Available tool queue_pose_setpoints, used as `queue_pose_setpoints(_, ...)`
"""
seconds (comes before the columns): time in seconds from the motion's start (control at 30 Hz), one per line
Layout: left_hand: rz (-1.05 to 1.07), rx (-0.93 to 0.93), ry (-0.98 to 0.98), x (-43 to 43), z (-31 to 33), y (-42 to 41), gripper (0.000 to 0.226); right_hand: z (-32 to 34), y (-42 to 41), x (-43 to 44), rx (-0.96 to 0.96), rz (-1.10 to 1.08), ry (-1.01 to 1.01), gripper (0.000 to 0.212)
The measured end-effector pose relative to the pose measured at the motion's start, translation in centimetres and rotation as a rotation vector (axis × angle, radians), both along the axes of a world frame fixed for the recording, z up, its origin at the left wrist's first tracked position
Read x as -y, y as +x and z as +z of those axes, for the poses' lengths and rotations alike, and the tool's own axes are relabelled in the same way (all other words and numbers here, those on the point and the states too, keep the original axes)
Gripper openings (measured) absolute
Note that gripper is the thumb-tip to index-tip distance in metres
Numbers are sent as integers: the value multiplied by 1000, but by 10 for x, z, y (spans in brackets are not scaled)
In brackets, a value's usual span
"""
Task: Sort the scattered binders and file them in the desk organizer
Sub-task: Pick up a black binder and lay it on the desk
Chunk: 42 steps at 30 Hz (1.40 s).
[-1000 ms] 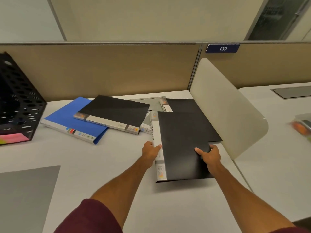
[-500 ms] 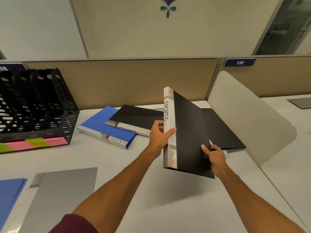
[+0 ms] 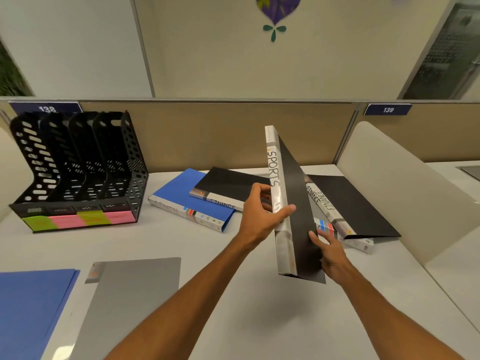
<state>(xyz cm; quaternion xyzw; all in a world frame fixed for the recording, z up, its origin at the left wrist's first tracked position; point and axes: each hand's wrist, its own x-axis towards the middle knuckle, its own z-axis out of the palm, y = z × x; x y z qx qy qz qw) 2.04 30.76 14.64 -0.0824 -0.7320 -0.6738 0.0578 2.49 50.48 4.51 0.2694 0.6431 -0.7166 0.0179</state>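
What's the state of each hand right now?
Left hand: closed around the spine of the SPORTS binder.
Right hand: pinching that binder's black cover near its lower edge.

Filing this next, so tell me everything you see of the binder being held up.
The slim binder has matte black covers and a white-grey spine lettered SPORTS. It is held nearly upright above the desk, spine toward the camera. The left hand grips the spine; the right hand holds the lower cover.

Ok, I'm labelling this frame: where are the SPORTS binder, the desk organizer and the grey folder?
SPORTS binder (image 3: pixel 276 178), head view, white spine.
desk organizer (image 3: pixel 132 165), head view, right side wall.
grey folder (image 3: pixel 135 294), head view, cover's middle.
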Motion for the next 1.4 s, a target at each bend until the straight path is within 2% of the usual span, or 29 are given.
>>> queue_pose_setpoints(0.23, 29, 10, -14, 27, -8, 7, 50, 1, 8, 12, 3, 38, 72, 58)
queue_pose_setpoints(0.43, 62, 103, -42, 51, -25, 15, 43, 1, 22, 14, 70, 35, 184, 76)
queue_pose_setpoints(0.87, 204, 422, -81, 83, -78, 64, 29, -11, 61, 17, 109, 187, 261, 43)
queue_pose_setpoints(1.13, 291, 479, -166, 112, -104, 127, 38, -34, 100, 45, 78, 262, 236, 43)
queue_pose_setpoints(1.4, 482, 497, -129, 170, -107, 176, 34, -53, 119, 112, 99, 418, 234, 43)
